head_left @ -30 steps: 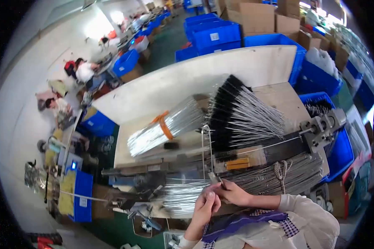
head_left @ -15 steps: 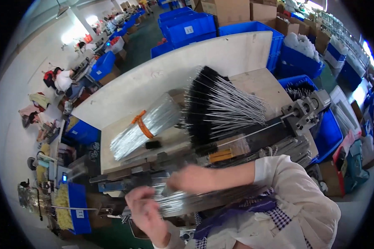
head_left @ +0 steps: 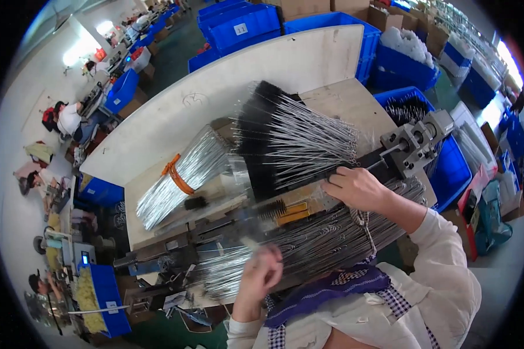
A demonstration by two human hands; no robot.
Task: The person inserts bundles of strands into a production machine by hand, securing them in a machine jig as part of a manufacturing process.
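Note:
My right hand (head_left: 355,189) is closed, its fingertips at the wire stem end of a black bristle brush (head_left: 272,209) lying along the machine rail. The grip itself is partly hidden. My left hand (head_left: 261,270) hovers over a layer of loose silver wires (head_left: 224,270), fingers curled together. A pale blurred streak rises from its fingertips; what it holds I cannot make out. Behind my hands a fanned pile of black brushes (head_left: 297,136) with silver stems lies on the table, left of a metal clamp block (head_left: 416,142).
A wire bundle (head_left: 186,174) tied with an orange band lies at the table's left, near a small black brush piece (head_left: 195,202). A pale board (head_left: 215,93) edges the back. Blue bins (head_left: 239,29) stand beyond it, another (head_left: 457,180) at right. People work at far left.
My right hand has moved right and away from the wires to the brush stem. My left hand has shifted right over the wires. The stem no longer shows reaching the clamp block.

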